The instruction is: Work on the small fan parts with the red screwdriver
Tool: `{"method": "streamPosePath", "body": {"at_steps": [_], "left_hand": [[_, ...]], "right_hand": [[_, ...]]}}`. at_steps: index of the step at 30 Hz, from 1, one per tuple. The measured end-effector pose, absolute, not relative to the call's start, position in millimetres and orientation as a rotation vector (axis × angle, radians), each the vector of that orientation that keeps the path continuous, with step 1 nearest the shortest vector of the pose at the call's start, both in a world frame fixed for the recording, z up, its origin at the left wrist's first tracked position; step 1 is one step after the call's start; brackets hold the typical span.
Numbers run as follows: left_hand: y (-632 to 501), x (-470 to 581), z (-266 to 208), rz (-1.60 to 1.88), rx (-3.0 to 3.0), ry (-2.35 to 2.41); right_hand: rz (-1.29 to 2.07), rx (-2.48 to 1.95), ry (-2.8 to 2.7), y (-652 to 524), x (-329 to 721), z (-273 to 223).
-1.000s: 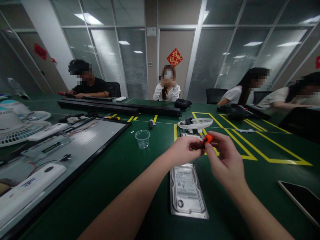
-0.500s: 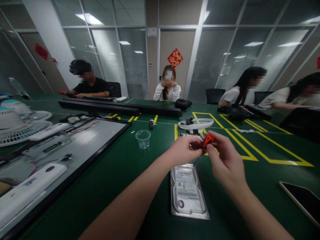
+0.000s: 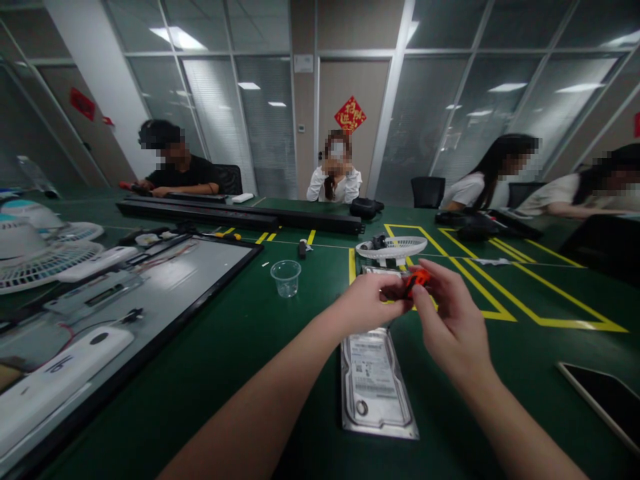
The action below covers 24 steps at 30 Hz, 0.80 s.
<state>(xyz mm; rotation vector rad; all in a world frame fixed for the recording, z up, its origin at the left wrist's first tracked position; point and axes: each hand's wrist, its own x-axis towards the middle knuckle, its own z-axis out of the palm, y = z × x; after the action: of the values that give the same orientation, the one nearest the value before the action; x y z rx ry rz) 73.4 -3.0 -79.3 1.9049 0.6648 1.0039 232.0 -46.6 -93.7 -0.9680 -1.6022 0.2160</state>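
Both my hands are raised over the far end of a silver hard drive. An orange-and-black screwdriver [image 3: 418,283] is between them, mostly hidden by fingers. My right hand [image 3: 453,313] grips its orange handle from the right, thumb pressed against it. From the left, my left hand [image 3: 373,299] closes its fingers at the screwdriver's other side; what lies inside those fingers is hard to see. The hard drive [image 3: 375,380] lies label side up on the green table [image 3: 240,400]. A second silver drive [image 3: 383,271] shows partly behind my left hand.
A clear plastic cup [image 3: 286,279] stands left of my hands. Further left lies a large flat panel [image 3: 200,267] with white parts on it. A white fan grille [image 3: 393,247] is beyond my hands, a phone [image 3: 600,407] at right. Several people sit across the table.
The orange handle has turned slightly between my fingers, with more black showing. My hands otherwise keep their place, and the hard drive has not moved.
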Motion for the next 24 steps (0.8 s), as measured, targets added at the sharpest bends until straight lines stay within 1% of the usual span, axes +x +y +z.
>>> {"method": "streamPosePath", "body": {"at_steps": [7,14,20,24], "left_hand": [[-0.7,71.9,-79.6,1.077,1.913,0.752],[-2.2,71.0,-78.3,1.044,1.929,0.681],[-1.0,70.5,-78.0,1.056,1.932,0.735],[-2.6,69.3,-73.9,1.002,1.941,0.698]], "right_hand": [[0.057,-0.993,-1.638,-43.6,234.1,-93.0],[0.211,-0.965,-1.621,-47.7,233.8,-93.1],[0.09,-0.996,-1.609,-44.8,234.1,-93.6],[0.145,-0.964,-1.621,-46.3,233.1,-93.2]]}}
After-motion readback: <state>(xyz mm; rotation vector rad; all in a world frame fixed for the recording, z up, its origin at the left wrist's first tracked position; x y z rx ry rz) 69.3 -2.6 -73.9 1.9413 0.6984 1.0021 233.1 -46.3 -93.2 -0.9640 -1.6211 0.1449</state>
